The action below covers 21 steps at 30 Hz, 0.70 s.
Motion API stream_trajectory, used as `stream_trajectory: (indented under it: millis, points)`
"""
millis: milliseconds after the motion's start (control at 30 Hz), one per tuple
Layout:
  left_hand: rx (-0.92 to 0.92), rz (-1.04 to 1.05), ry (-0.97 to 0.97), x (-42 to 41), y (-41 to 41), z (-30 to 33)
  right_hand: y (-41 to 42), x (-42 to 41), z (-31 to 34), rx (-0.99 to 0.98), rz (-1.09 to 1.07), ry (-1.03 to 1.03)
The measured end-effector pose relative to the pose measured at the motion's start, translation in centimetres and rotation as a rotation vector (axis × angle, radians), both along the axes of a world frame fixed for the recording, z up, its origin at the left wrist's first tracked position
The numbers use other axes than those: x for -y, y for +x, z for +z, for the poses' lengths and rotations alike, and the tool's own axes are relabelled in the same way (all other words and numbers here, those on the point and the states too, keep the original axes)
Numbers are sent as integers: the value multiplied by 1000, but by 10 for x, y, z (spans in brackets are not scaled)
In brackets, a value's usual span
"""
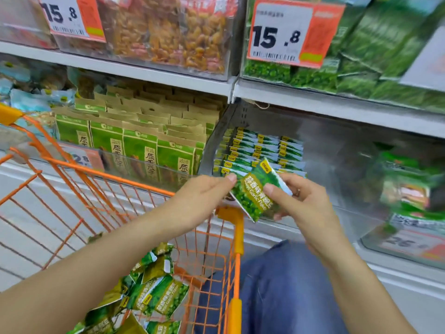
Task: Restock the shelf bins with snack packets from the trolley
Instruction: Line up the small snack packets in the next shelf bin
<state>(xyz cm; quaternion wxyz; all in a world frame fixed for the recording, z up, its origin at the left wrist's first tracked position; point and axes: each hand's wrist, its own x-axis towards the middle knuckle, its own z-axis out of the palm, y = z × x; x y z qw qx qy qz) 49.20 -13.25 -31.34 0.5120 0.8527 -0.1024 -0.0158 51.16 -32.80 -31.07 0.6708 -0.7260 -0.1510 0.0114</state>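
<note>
Both hands pinch one green pea packet (pixel 256 191): left hand (pixel 204 196) at its top-left edge, right hand (pixel 301 201) across its middle, above the orange trolley (pixel 237 227) corner.

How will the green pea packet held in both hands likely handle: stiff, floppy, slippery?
The green pea packet is probably light, since the right hand and left hand hold it by fingertips alone. Its glossy film looks somewhat slippery. It holds flat, so likely semi-stiff.
</note>
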Motion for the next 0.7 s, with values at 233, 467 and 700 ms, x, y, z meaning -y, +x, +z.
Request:
stream_trajectory:
  millis: [233,467,700]
  points:
    - [391,1,880,8,30,-49,53,86,10,427,-414,-574]
    - [410,11,863,9,28,-50,101,77,-16,47,-205,-1041]
    - [424,24,856,9,29,-52,112,57,-16,-15,-133,-1159]
